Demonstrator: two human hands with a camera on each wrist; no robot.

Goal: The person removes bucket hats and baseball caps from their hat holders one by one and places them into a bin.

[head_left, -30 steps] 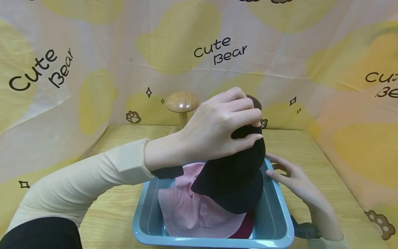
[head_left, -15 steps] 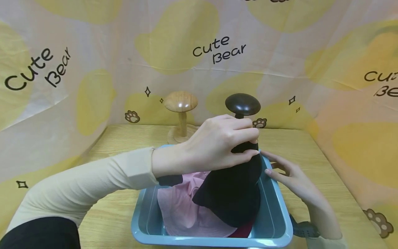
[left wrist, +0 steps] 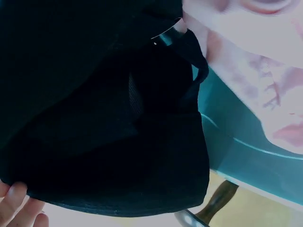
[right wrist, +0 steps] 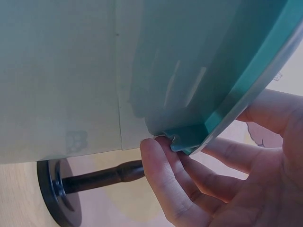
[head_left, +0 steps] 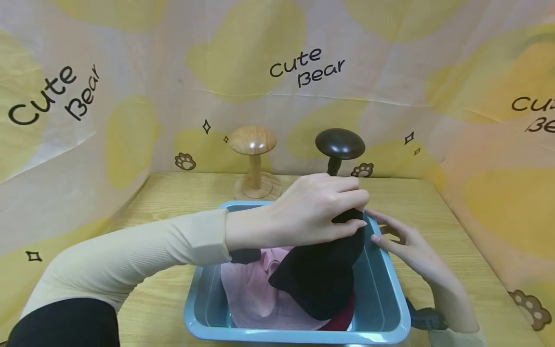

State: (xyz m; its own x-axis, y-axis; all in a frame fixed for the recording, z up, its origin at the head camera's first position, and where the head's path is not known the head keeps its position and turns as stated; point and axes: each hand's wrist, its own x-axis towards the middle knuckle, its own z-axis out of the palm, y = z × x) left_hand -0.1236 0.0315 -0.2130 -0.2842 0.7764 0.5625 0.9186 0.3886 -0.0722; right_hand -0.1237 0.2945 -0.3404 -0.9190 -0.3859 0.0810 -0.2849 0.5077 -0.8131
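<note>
My left hand (head_left: 323,209) grips a black cap (head_left: 318,279) by its upper edge, holding it over and partly inside a light blue plastic tub (head_left: 392,289). In the left wrist view the black cap (left wrist: 118,161) fills most of the picture, with a strap and opening showing and fingertips at its lower edge. Beneath it in the tub lies a pink bucket hat (head_left: 256,289), with a dark red piece of fabric (head_left: 340,315) partly covered below. My right hand (head_left: 405,246) holds the tub's right rim near the far corner, fingers curled around it in the right wrist view.
Behind the tub, a light wooden mushroom-shaped hat stand (head_left: 253,142) rises at the left. A dark one (head_left: 340,144) stands to its right, its lower part hidden by my left hand. The wooden table (head_left: 160,289) ends at a patterned cloth backdrop (head_left: 234,58).
My left hand has lowered the black cap from in front of the dark stand down into the tub, bringing the stand's top into view. The right hand has stayed on the rim.
</note>
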